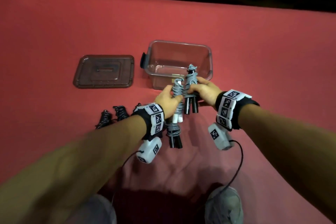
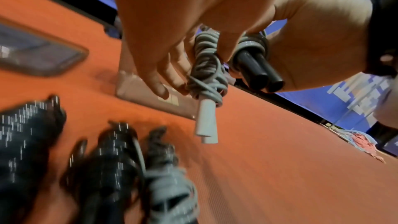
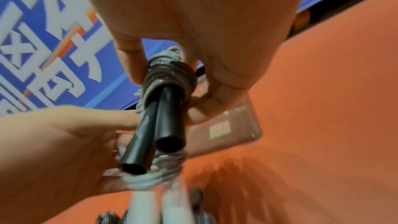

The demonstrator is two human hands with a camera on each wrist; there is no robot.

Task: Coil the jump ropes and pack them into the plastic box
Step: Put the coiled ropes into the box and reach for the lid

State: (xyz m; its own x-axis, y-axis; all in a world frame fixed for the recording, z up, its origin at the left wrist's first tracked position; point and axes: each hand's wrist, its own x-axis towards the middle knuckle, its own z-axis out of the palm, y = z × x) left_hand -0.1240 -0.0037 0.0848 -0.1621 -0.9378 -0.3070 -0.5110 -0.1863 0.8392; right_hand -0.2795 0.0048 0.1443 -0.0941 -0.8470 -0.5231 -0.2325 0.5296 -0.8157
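So far you have nothing packed: the box (image 1: 179,63) sits open on the red mat (image 1: 254,60) and looks empty apart from a small label on its wall, though its near corner is hidden behind what you hold.

Working left to right with the box as landmark: the lid (image 1: 104,71) lies flat just left of it, off and out of the way. Nearer you and left of the box, dark coiled ropes (image 1: 112,116) lie on the mat; two show clearly and a third peeks out behind your left wrist, so the exact count is uncertain. Close by them, under your left forearm, a grey coil with black handles (image 1: 174,136) also waits on the mat.

In front of the box, your left hand (image 1: 168,100) has its fingers and thumb closed round a grey coil with white handles (image 1: 177,100), held more or less upright. Just beside it, your right hand (image 1: 203,91) grips a second grey bundle with black handles (image 1: 190,87), its top rising level with the box's near wall.

My reading: coiling seems finished for every rope in view, since each is wound about its own handles. Packing is the whole of what remains. The two bundles in your hands look closest to going in, then the ones on the mat, and perhaps the lid after that.
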